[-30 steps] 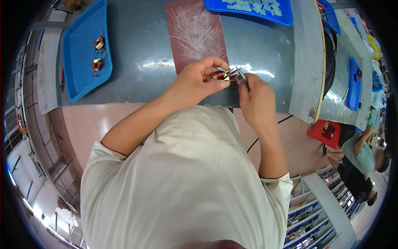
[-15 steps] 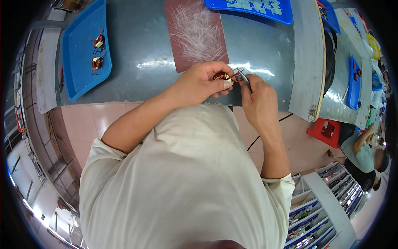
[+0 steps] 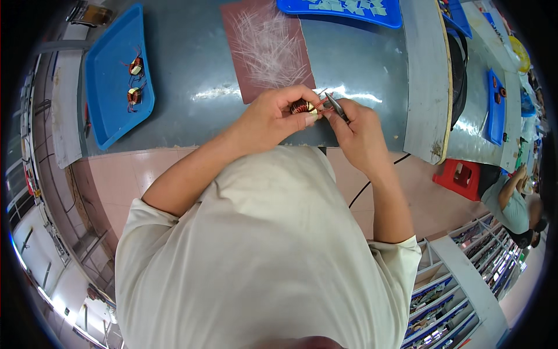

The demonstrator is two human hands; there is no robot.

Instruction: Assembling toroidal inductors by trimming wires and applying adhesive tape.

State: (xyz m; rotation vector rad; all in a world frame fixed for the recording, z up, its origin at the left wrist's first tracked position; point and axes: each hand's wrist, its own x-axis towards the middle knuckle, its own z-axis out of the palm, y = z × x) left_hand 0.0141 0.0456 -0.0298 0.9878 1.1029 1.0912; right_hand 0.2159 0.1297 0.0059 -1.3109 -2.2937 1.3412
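Note:
Between the thumb and fingers of my left hand (image 3: pixel 278 116) is a toroidal coil (image 3: pixel 300 107) wound with dark copper wire, with a pale band on it. Its reddish wire leads stick out to the right. My right hand (image 3: pixel 359 129) is closed round a pair of metal pliers (image 3: pixel 336 107), whose jaws lie beside the leads. Whether the jaws grip a lead is too small to tell. Both hands are close together above the table's near edge. On a brown-red sheet (image 3: pixel 246 87) just beyond them lies a heap of thin clear strips (image 3: pixel 270 49).
A blue tray (image 3: pixel 110 131) on the left holds two similar coils (image 3: pixel 135 96). Another blue tray (image 3: pixel 349 20) with pale pieces stands at the far side. A wooden-edged board (image 3: pixel 427 110) borders the metal table on the right. Beyond are a red stool (image 3: pixel 456 179) and a seated person (image 3: pixel 508 200).
The pliers have shifted slightly left, and their angle over the leads has changed. The coil has tilted a little in my left hand. The whole view has moved slightly.

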